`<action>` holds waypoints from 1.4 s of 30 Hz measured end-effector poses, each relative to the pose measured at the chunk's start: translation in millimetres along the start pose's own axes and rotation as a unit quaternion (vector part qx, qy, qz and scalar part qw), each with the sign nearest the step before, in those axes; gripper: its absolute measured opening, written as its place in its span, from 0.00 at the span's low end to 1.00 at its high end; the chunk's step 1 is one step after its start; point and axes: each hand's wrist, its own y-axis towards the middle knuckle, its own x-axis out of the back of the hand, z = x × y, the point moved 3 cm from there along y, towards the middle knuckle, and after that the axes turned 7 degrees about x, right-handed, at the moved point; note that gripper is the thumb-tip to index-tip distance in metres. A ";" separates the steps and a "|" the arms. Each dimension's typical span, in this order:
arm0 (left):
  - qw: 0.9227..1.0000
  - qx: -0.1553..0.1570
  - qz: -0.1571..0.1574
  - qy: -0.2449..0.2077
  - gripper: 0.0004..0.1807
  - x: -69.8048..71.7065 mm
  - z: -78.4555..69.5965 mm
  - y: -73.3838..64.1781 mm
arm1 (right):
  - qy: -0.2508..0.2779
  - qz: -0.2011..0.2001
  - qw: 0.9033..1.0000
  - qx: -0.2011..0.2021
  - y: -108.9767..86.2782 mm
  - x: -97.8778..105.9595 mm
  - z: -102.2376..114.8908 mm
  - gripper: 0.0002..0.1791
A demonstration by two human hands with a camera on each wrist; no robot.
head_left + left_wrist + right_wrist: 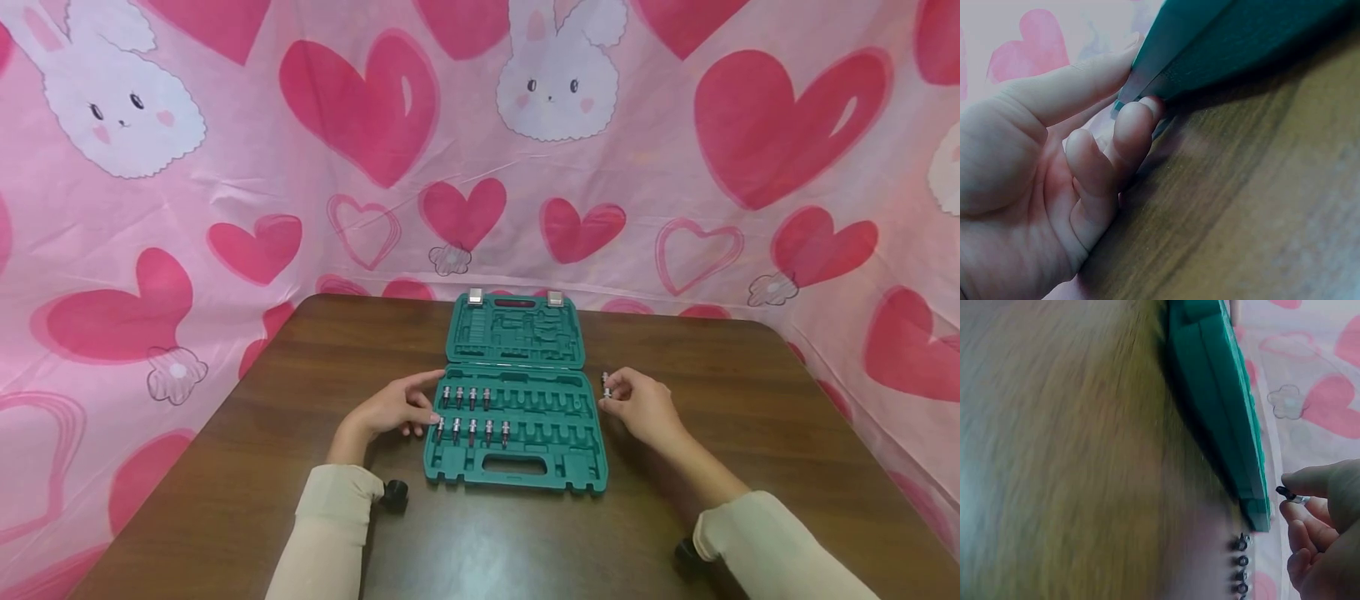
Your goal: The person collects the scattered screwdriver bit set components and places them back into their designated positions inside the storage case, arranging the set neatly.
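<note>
One green case (465, 467) holds nine bit sockets (472, 432), with at least five more outside.

Open green case (461, 464), nine metal bits (472, 431) in two rows, another bit (1295, 497) pinched alongside

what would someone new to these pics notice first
Likely the pink backdrop with its big red hearts and white rabbits, filling the space behind the table. Next, the open green tool case in the middle of the table, with nine bit sockets in two rows toward its left. Just off the case's right side, the right hand pinches another small bit socket.
</note>
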 end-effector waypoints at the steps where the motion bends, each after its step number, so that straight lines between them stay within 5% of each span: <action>1: 1.000 0.000 0.000 0.001 0.42 0.1 0.4 0.1 | 0.000 -0.004 1.000 0.001 1.1 -0.6 2.2 0.11; 21: 1.000 -0.002 0.000 0.006 0.42 -0.7 -1.1 -0.1 | 0.058 0.006 0.998 0.018 18.9 -40.5 54.1 0.09; 42: 1.000 0.009 -0.001 -0.002 0.42 0.4 -1.1 0.3 | 0.077 0.053 0.996 0.007 13.9 -80.6 73.7 0.09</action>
